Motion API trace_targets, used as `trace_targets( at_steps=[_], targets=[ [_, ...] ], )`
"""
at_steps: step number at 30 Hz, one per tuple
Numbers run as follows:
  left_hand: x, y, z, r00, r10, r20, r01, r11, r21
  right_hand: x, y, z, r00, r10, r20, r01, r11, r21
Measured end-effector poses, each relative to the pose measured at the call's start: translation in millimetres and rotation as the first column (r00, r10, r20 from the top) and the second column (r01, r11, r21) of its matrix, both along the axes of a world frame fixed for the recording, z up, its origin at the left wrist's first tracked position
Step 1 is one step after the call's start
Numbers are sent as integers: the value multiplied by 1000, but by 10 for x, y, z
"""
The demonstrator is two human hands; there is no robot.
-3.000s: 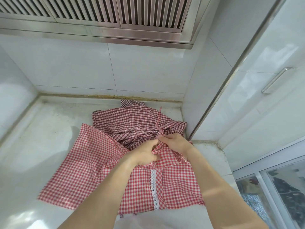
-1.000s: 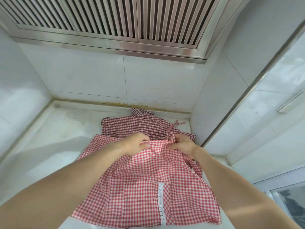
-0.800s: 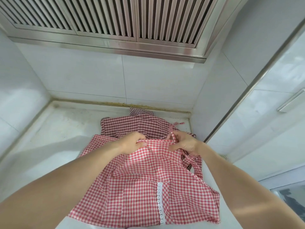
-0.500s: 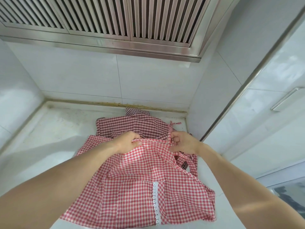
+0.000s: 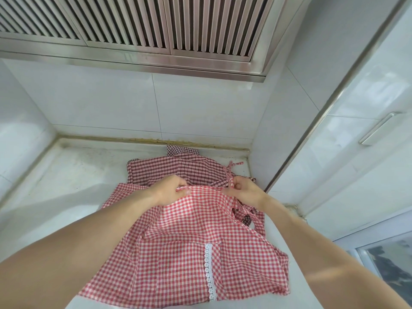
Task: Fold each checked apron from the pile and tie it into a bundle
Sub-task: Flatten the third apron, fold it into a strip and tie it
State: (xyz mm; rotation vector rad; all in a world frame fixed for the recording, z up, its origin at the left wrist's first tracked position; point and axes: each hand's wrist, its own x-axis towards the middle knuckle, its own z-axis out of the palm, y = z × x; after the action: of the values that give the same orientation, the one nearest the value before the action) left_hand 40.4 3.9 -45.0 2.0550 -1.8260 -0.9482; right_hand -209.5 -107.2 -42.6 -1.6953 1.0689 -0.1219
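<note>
Where three seconds back both hands sat bunched together in the middle of the crumpled cloth, now spread apart along one straight hem. Means the top apron is pulled free of the heap and opened out for its first fold; no fold made, no tie begun, so early in this piece by that reckoning. Starting at the left: bare white tabletop [image 5: 66,179], pale and scuffed, carrying everything. Next, left hand [image 5: 170,190], fingers curled over and thumb beneath, pinching the far edge of the light red checked apron [image 5: 191,248]. Between the two grips, that edge drawn fairly taut and lifted slightly off the heap behind. Nearer the body, the rest of the apron draped down toward the tabletop's near edge, lace strip [image 5: 209,270] running down its front, cloth lying loose and rumpled rather than flat. Behind the held hem, darker checked pile [image 5: 178,168] resting against the back wall, touching the lifted apron or just under it; cannot tell which. Further right, right hand [image 5: 242,192], clenched on the same hem's other end, with what looks like a strap caught in the same pinch. Below that wrist, loose strap [image 5: 259,224] trailing over the right side, likely to tangle in the fold unless tucked in.
</note>
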Motion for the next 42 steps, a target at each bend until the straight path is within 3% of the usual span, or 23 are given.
trace_targets(
  at_steps=[4, 7, 11, 15, 17, 20, 25, 28, 30, 32, 35, 37, 40, 42],
  targets=[
    [-15, -11, -15, 992, 78, 101, -75, 997, -31, 31, 19, -20, 995, 38, -98, -54, 984, -168],
    [9, 19, -10, 980, 28, 198, -34, 999, 27, 23, 32, 56, 995, -97, -10, 95, 985, -145],
    [376, 234, -57, 957, -12, 291, -34, 988, 152, -55, 3, 75, 987, -146, -67, 135, 979, -152],
    [934, 582, -153, 877, 69, 475, -228, 931, 286, -111, 45, 84, 980, -139, -141, 115, 979, -167],
    [1137, 749, -140, 804, 88, 588, -312, 905, 291, -144, 46, 79, 974, -154, -166, 123, 976, -181],
    [1460, 1019, -80, 774, 147, 616, -374, 891, 258, -197, 65, 58, 954, -233, -189, 175, 944, -281],
    [1904, 1424, -24, 813, 386, 436, -460, 885, 75, -219, 149, 88, 881, -449, -149, 391, 868, -306],
    [1938, 1563, 95, 822, 566, 57, -569, 821, 47, -283, 117, 98, 806, -563, -181, 535, 824, -185],
    [1903, 1667, 199, 701, 656, -281, -661, 745, 89, -281, 180, 170, 785, -596, -170, 589, 803, -92],
    [1862, 1723, 232, 593, 667, -451, -709, 698, 99, -284, 228, 232, 775, -612, -159, 607, 790, -81],
    [1858, 1763, 260, 546, 642, -539, -770, 638, -19, -265, 287, 295, 775, -623, -101, 609, 781, -139],
    [1911, 1799, 286, 568, 625, -536, -763, 643, -58, -262, 332, 314, 776, -621, -113, 592, 778, -211],
    [1971, 1839, 440, 702, 554, -446, -629, 777, -25, -307, 444, 416, 823, -546, -159, 490, 823, -288],
    [2006, 1858, 574, 775, 491, -398, -502, 861, 87, -355, 502, 492, 861, -428, -276, 368, 897, -244]
  ],
)
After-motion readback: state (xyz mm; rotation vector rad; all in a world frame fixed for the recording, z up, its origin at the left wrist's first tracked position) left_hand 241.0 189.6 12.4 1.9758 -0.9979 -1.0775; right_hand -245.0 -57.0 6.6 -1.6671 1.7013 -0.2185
